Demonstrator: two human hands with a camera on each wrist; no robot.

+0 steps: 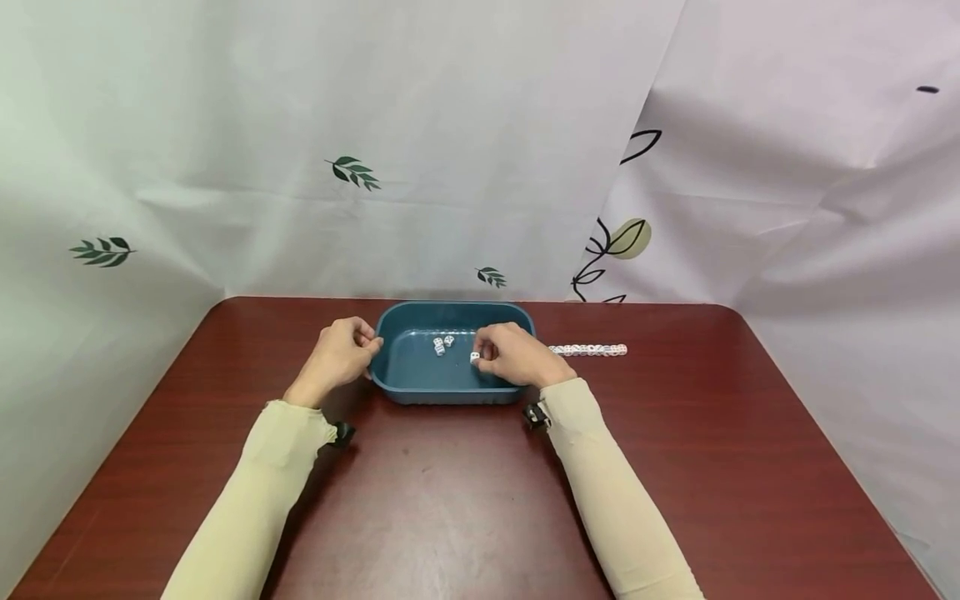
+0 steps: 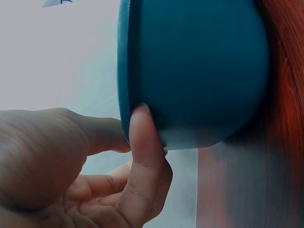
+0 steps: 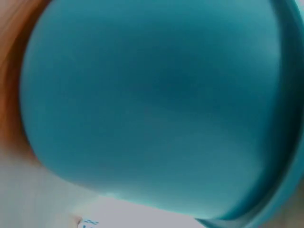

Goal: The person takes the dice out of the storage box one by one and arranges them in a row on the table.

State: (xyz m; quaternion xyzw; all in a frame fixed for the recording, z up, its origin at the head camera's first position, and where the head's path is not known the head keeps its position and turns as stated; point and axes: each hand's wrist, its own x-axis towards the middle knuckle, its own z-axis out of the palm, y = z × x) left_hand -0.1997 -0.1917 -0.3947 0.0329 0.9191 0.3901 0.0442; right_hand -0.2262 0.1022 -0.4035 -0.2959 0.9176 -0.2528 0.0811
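A blue rectangular basin [image 1: 442, 398] sits at the far middle of the table. My left hand [image 1: 341, 354] pinches its left rim. In the left wrist view, a finger of the left hand [image 2: 142, 142] lies against the outside of the basin wall [image 2: 204, 71], just under the lip. Reaching in over the right side, my right hand [image 1: 517, 354] pinches a white die [image 1: 475, 357] between thumb and fingers, low inside the basin. A few other white dice [image 1: 439, 347] lie near the basin's middle. The right wrist view is mostly filled by the basin's outer wall [image 3: 152, 104].
To the right of the basin, a straight row of white dice [image 1: 592, 350] lies on the red-brown wooden table [image 1: 465, 500], its left end partly hidden by the right hand. A pale cloth backdrop [image 1: 450, 125] with leaf prints hangs behind the table's far edge.
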